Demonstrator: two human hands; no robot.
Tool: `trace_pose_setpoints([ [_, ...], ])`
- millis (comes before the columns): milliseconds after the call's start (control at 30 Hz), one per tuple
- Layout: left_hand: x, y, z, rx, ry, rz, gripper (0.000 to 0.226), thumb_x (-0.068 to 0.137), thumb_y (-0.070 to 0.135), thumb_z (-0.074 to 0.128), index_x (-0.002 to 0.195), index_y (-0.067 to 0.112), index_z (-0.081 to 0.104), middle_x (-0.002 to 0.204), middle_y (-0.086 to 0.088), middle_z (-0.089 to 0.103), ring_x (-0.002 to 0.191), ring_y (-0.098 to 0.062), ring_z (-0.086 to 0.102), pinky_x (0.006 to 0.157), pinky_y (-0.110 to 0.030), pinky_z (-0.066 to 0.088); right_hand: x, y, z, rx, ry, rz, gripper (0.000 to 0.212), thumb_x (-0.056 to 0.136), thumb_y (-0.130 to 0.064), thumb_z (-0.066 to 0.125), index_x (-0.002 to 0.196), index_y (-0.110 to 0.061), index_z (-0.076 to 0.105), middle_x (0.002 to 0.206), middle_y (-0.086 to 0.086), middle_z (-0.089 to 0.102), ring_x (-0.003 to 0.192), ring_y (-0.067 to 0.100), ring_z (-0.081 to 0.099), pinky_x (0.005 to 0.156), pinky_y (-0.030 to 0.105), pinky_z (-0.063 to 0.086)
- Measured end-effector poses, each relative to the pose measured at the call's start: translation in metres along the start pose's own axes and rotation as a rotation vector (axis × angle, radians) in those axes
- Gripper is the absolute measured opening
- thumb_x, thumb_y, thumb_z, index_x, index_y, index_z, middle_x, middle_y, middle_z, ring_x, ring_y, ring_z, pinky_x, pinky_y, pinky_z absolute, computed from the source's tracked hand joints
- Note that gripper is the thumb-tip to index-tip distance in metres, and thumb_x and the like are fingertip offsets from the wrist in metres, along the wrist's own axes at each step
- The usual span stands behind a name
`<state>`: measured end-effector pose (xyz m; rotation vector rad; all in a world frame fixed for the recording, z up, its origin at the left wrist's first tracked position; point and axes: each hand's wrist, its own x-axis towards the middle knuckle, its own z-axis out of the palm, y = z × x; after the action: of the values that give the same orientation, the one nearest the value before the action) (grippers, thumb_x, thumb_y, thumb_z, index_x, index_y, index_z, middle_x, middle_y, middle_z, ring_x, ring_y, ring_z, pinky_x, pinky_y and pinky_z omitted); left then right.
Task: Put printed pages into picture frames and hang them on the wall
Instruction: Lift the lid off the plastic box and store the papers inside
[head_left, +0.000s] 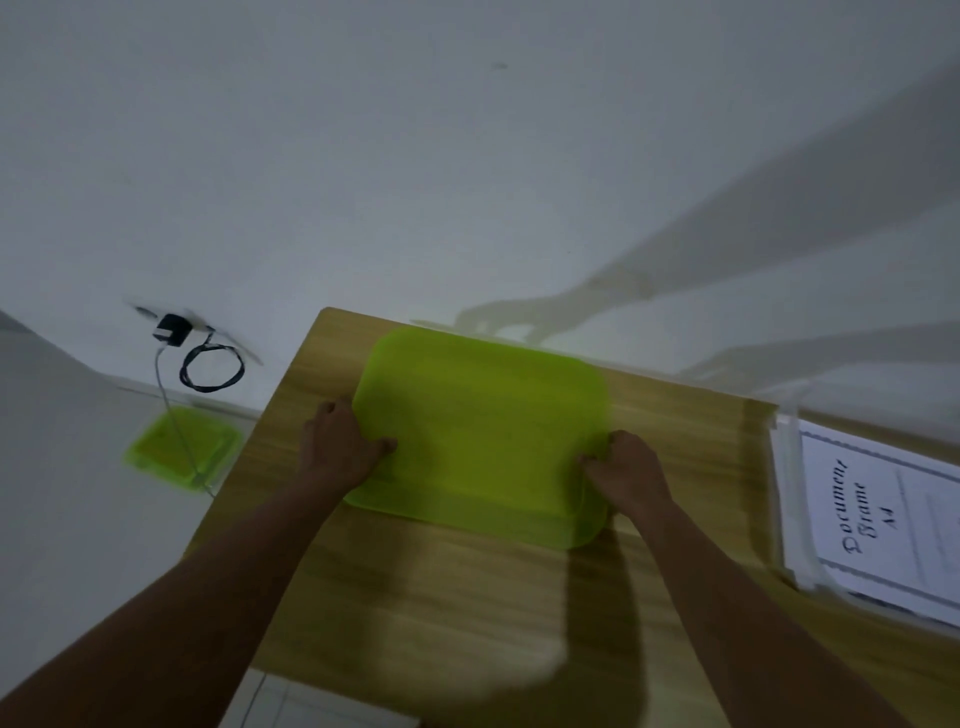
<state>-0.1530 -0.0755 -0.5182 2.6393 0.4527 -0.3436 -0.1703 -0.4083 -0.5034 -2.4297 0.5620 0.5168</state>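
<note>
A lime-green plastic lid (483, 431) with rounded corners lies flat on the wooden table (467, 597). My left hand (340, 449) grips its left edge, thumb on top. Over at the lid's right edge, near the front corner, my right hand (626, 475) has its fingers curled on the rim. At the table's right edge lies a stack of picture frames (872, 514); the top one shows a white insert printed "Document Frame A4". The picture is dim and blurred.
A pale wall (467, 156) rises just behind the table. On the floor to the left sits a green plastic box (182, 449). Above the green box, a black charger (171, 330) with a coiled cable is plugged into the wall.
</note>
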Motion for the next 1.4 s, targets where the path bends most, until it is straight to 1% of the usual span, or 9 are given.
trace_pose_setpoints([
  [133, 0.011, 0.000, -0.005, -0.166, -0.072, -0.084, 0.090, 0.060, 0.044, 0.087, 0.135, 0.011, 0.049, 0.125, -0.016, 0.059, 0.113, -0.036, 0.056, 0.092, -0.047, 0.050, 0.007, 0.001, 0.004, 0.170, -0.022, 0.048, 0.050, 0.083, -0.020, 0.076, 0.127, -0.005, 0.057, 0.124, 0.015, 0.064, 0.111, 0.033, 0.062, 0.077, 0.030, 0.046],
  [267, 0.011, 0.000, -0.021, -0.373, -0.190, -0.087, 0.105, 0.051, 0.032, 0.093, 0.143, 0.020, 0.045, 0.129, -0.013, 0.061, 0.111, -0.034, 0.059, 0.092, -0.051, 0.051, 0.000, 0.009, -0.005, 0.327, -0.033, 0.084, 0.073, 0.079, -0.010, 0.081, 0.143, -0.006, 0.046, 0.133, 0.019, 0.060, 0.116, 0.035, 0.060, 0.095, 0.046, 0.052],
  [400, -0.008, 0.018, -0.038, -0.476, -0.282, -0.010, 0.110, 0.055, 0.025, 0.094, 0.148, 0.025, 0.036, 0.130, -0.011, 0.059, 0.114, -0.032, 0.058, 0.092, -0.044, 0.050, -0.024, 0.019, -0.040, 0.450, -0.007, 0.078, 0.075, 0.079, -0.003, 0.080, 0.145, -0.005, 0.043, 0.129, 0.021, 0.060, 0.109, 0.033, 0.061, 0.088, 0.040, 0.052],
  [533, -0.040, 0.055, -0.054, -0.595, -0.302, 0.091, 0.088, 0.053, 0.043, 0.081, 0.135, 0.030, 0.052, 0.113, -0.004, 0.069, 0.095, -0.022, 0.067, 0.088, -0.042, 0.054, -0.054, 0.040, -0.088, 0.476, 0.029, 0.034, 0.072, 0.080, -0.005, 0.079, 0.144, -0.008, 0.046, 0.121, 0.019, 0.061, 0.100, 0.028, 0.058, 0.079, 0.033, 0.046],
  [667, -0.064, 0.103, -0.047, -0.540, -0.328, 0.179, 0.098, 0.052, 0.049, 0.077, 0.142, 0.030, 0.045, 0.100, -0.005, 0.072, 0.089, -0.023, 0.069, 0.086, -0.042, 0.055, -0.076, 0.081, -0.136, 0.517, 0.103, 0.057, 0.071, 0.079, -0.004, 0.079, 0.143, -0.012, 0.049, 0.115, 0.018, 0.066, 0.100, 0.030, 0.065, 0.084, 0.037, 0.051],
  [900, -0.117, 0.219, -0.006, -0.384, -0.351, 0.331, 0.102, 0.053, 0.051, 0.073, 0.147, 0.038, 0.036, 0.082, -0.003, 0.057, 0.081, -0.025, 0.060, 0.077, -0.035, 0.050, -0.094, 0.190, -0.220, 0.567, 0.169, 0.087, 0.066, 0.080, -0.002, 0.076, 0.140, -0.017, 0.053, 0.098, 0.013, 0.073, 0.084, 0.020, 0.070, 0.064, 0.029, 0.052],
  [1100, -0.169, 0.310, 0.058, -0.355, -0.340, 0.338, 0.099, 0.067, 0.041, 0.083, 0.150, 0.032, 0.030, 0.074, -0.001, 0.058, 0.076, -0.022, 0.062, 0.069, -0.031, 0.048, -0.083, 0.294, -0.281, 0.583, 0.171, 0.175, 0.066, 0.079, 0.001, 0.076, 0.139, -0.014, 0.053, 0.098, 0.013, 0.072, 0.086, 0.024, 0.071, 0.070, 0.033, 0.054],
  [1200, -0.189, 0.348, 0.094, -0.335, -0.311, 0.343, 0.089, 0.076, 0.029, 0.080, 0.150, 0.027, 0.031, 0.067, 0.002, 0.056, 0.075, -0.023, 0.060, 0.068, -0.032, 0.045, -0.065, 0.335, -0.302, 0.551, 0.180, 0.199, 0.072, 0.076, -0.003, 0.079, 0.142, -0.014, 0.051, 0.108, 0.017, 0.069, 0.095, 0.030, 0.069, 0.088, 0.044, 0.055],
  [1400, -0.216, 0.397, 0.153, -0.255, -0.186, 0.332, 0.056, 0.080, 0.030, 0.076, 0.132, 0.021, 0.058, 0.097, -0.012, 0.068, 0.096, -0.032, 0.062, 0.077, -0.033, 0.044, -0.033, 0.386, -0.325, 0.521, 0.197, 0.215, 0.068, 0.080, -0.001, 0.073, 0.143, -0.012, 0.049, 0.114, 0.017, 0.065, 0.094, 0.029, 0.063, 0.082, 0.036, 0.050],
])
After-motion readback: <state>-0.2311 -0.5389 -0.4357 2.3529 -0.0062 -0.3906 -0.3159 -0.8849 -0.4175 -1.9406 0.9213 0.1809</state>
